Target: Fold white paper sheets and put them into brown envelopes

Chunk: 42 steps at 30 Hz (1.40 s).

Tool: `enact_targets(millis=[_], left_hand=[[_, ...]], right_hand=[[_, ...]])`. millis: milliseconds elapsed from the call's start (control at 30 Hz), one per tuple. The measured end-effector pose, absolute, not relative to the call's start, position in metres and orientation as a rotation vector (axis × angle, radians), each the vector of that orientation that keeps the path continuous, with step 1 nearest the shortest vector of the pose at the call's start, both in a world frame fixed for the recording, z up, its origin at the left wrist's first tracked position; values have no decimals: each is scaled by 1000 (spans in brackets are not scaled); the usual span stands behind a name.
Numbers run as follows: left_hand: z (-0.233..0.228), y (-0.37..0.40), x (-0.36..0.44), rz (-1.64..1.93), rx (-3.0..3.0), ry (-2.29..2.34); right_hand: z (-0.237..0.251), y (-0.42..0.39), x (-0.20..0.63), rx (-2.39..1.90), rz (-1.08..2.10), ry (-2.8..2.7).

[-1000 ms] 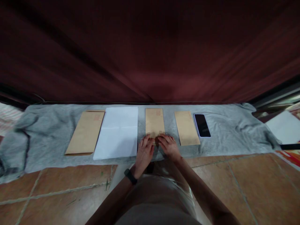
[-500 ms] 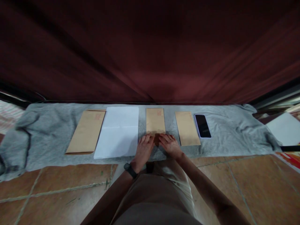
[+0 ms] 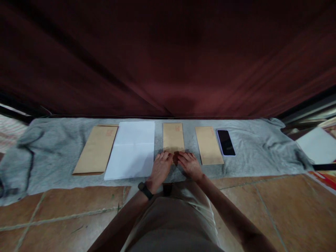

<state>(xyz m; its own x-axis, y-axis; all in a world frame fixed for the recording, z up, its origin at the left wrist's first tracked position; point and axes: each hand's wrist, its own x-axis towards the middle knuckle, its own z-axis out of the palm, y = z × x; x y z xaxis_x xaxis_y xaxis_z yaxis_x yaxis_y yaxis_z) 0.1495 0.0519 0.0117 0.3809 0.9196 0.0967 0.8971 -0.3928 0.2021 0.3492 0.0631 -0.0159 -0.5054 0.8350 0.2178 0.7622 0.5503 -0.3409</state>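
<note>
A brown paper envelope lies flat in front of me, with a red printed mark near its far right corner. My left hand, a dark watch on its wrist, has its fingers closed at the near left corner of this envelope. At the near right corner, the fingers of my right hand are likewise closed on the paper. The hands and their shadow hide the envelope's near end, and the thumbs are hard to make out. To the right, apart from my right hand, lies another brown envelope.
Left of my hands are white paper sheets with a crease, then a stack of brown envelopes. A phone lies at the right. All rest on a grey cloth. A dark red curtain hangs behind; floor tiles show below.
Both hands stay at the envelope's near end with hardly any movement. The whole view has shifted slightly, so everything on the cloth sits a little lower.
</note>
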Motion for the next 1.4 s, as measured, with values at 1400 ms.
enact_targets(millis=[1400], left_hand=[[-5, 41, 136, 634, 2362, 1543]], right_hand=[[-25, 52, 351, -1266, 430, -2216]])
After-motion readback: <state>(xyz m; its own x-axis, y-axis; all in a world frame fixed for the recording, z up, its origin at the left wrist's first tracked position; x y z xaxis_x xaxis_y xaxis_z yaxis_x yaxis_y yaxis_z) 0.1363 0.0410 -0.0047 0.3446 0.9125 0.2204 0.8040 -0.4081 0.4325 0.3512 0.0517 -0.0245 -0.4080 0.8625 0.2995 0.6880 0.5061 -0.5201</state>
